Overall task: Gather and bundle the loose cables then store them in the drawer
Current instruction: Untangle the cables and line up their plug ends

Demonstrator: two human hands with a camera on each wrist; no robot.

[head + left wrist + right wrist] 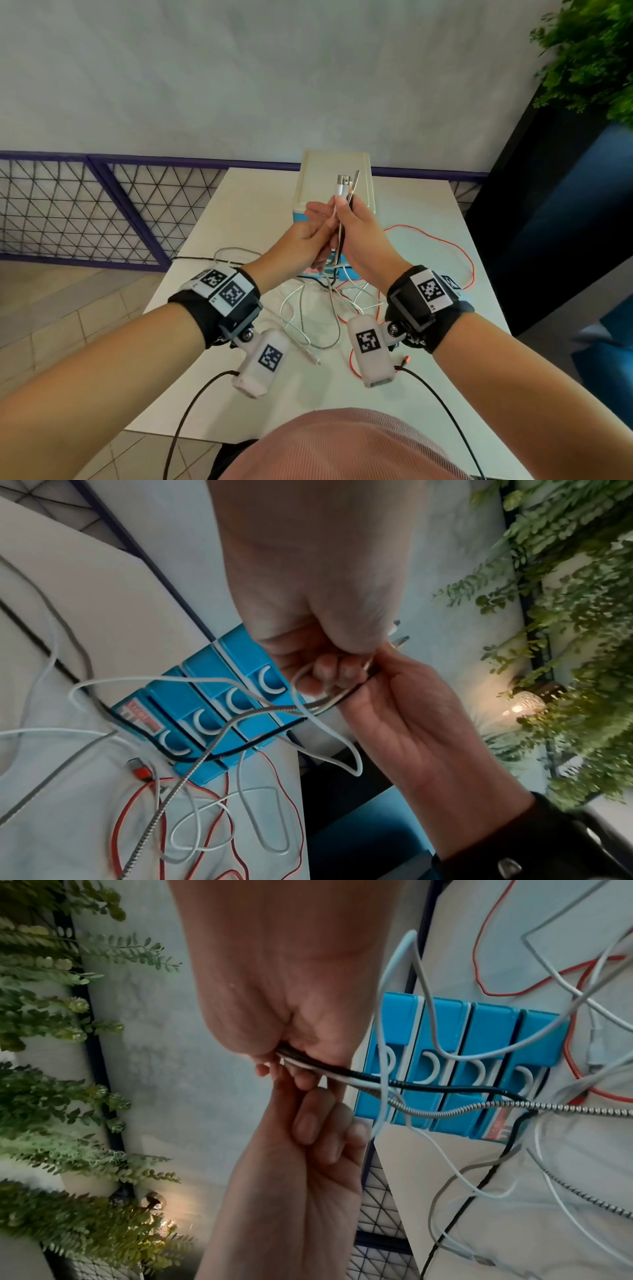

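Observation:
Both hands are raised over the white table (421,212), in front of the blue drawer unit (334,171). My right hand (346,214) grips a bundle of cable ends (344,181), white, braided and black, with the plugs sticking up above the fist. My left hand (323,222) pinches a white cable beside that bundle. In the left wrist view the white cable (329,731) loops down from the left hand (325,647). The right wrist view has the right hand (291,1053) closed round the black, white and braided cable (514,1106). A red cable (445,240) and white loops (294,329) lie on the table.
All the blue drawers (205,718) are closed, with cables draped across their fronts. A wire mesh fence (85,212) runs at the left behind the table. A plant (592,58) and a dark panel stand at the right. Black wrist-camera leads (191,411) hang by the near edge.

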